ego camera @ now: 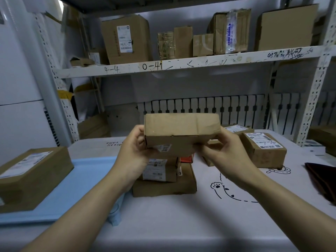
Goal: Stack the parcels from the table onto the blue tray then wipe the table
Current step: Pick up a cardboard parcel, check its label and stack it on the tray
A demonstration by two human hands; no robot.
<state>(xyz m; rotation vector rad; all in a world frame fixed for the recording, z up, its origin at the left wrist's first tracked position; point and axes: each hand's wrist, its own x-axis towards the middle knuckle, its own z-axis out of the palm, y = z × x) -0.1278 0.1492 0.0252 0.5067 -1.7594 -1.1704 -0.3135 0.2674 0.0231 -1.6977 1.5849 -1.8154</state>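
Bare blue tray lies open beside its one parcel; stacked parcels block the tabletop centre, near edge free.

Left hand, right hand grip brown parcel above table.

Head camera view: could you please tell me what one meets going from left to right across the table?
Parcel on the blue tray → blue tray → left hand → held parcel → right hand → labelled parcel → dark cloth.
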